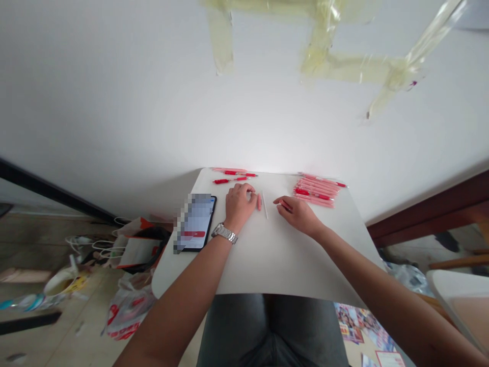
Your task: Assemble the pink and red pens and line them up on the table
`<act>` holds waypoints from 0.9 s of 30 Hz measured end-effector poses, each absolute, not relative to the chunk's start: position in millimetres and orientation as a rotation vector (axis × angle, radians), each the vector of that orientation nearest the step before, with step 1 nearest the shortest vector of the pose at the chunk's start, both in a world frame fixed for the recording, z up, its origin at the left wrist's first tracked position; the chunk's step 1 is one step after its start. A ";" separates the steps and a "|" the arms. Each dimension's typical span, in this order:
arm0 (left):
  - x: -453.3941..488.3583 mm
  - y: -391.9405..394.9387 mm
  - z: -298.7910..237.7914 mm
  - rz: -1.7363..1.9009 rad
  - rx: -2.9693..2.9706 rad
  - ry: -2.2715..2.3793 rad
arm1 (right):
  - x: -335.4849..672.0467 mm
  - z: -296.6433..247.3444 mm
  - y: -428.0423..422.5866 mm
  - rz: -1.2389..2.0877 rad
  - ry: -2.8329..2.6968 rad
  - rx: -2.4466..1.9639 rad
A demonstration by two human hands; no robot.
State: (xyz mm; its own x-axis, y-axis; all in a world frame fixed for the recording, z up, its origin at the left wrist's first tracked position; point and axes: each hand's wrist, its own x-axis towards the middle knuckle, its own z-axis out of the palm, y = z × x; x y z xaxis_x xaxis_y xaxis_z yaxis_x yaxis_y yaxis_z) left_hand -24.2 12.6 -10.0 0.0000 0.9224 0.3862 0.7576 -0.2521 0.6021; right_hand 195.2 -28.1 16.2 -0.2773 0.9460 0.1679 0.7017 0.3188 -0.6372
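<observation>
My left hand [240,204], with a metal watch [225,233] at the wrist, rests on the white table [267,265]. Its fingers are curled together, and whatever they hold is too small to name. Just right of its fingertips lies a short pink tube [259,201], like a pen grip. Beside that lies a thin white stick [265,205], like a pen refill. My right hand [298,214] pinches thumb against fingers around a small thing I cannot make out. Near its knuckles is a pile of pink and red pens [317,189].
Behind my left hand lie several red pens [235,179]. A phone [196,224] sits at the table's left side. A white wall [260,122] rises behind the table. Bags [132,300] stand on the floor at left; printed papers [367,326] lie below right.
</observation>
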 end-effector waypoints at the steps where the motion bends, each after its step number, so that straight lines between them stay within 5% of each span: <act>1: -24.3 12.7 -9.3 1.115 2.050 1.752 | 197.9 15.5 -28.7 0.620 -2.055 -1.420; 14: -1.0 -15.8 12.5 1.159 2.259 1.086 | 213.4 -5.4 -35.1 0.659 -1.941 -1.265; 27: 7.0 -17.4 8.7 1.140 2.360 0.938 | 213.8 -12.9 -36.2 0.579 -2.021 -1.123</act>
